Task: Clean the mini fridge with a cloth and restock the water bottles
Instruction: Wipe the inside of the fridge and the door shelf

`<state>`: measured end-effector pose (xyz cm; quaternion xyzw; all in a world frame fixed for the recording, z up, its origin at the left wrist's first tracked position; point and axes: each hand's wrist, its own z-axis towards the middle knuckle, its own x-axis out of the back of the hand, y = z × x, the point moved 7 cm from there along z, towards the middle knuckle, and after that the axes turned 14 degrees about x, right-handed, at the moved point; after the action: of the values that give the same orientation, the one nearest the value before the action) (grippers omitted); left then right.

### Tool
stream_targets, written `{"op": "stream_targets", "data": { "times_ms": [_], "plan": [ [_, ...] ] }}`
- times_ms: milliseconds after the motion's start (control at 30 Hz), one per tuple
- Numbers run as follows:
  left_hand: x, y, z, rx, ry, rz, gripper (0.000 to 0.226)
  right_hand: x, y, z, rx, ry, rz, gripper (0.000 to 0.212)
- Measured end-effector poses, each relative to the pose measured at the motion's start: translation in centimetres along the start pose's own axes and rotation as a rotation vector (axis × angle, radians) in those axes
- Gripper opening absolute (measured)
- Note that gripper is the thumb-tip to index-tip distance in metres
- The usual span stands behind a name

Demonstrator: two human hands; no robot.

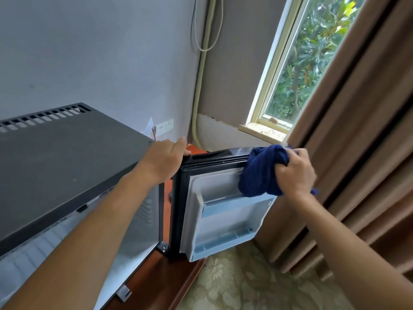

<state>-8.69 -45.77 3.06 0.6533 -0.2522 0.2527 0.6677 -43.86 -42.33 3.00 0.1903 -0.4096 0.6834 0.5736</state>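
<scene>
— Cloth (261, 173) first: where have you got it?
— Your right hand (295, 173) has its fingers curled tight round the bunched dark blue cloth, which hangs just left of that fist against the top outer corner of the open fridge door (223, 211).
— And your left hand (164, 161)?
— It lies on the front right corner of the black mini fridge (67, 166), fingers straight and close together, tips at the door's hinge edge.
— What's below your right hand?
— The door's white inner liner with two door shelves (225, 222); right of your wrist hangs a brown curtain (362, 130)
</scene>
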Motion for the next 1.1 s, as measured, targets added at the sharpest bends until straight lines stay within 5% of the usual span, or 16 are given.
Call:
{"op": "stream_targets", "data": {
  "times_ms": [67, 200, 333, 500, 600, 733, 933, 1100],
  "plan": [
    [-0.2, 0.3, 0.1, -0.034, 0.033, 0.052, 0.064, -1.3, -2.7, -0.5, -0.027, 0.029, 0.070, 0.039],
    [0.4, 0.7, 1.1, 0.000, 0.060, 0.056, 0.067, -4.2, -13.8, -2.5, 0.250, -0.083, 0.248, 0.047],
    [0.2, 1.2, 0.7, 0.042, 0.119, 0.040, 0.057, -6.6, -17.8, -5.7, 0.360, -0.220, 0.124, 0.104],
    [0.7, 2.3, 0.7, 0.144, 0.268, 0.202, 0.056, -6.3, -10.3, -4.1, 0.496, -0.128, 0.355, 0.074],
    [-0.1, 3.9, 1.7, 0.207, 0.334, 0.604, 0.067, -5.0, -0.2, -1.1, 0.353, -0.116, 0.561, 0.074],
    [-4.0, 8.0, 5.9, 0.376, 0.300, 1.003, 0.038, -3.7, 13.9, 4.2, 0.084, -0.079, 0.772, 0.067],
    [-18.5, 17.7, 15.1, 0.245, 0.058, 0.773, 0.051, -3.2, 19.8, 7.9, 0.080, -0.101, 0.896, 0.075],
    [-22.7, 18.5, 15.7, 0.257, 0.150, 0.846, 0.068, -4.9, 17.0, 10.3, 0.226, -0.096, 0.983, 0.066]
  ]
}}
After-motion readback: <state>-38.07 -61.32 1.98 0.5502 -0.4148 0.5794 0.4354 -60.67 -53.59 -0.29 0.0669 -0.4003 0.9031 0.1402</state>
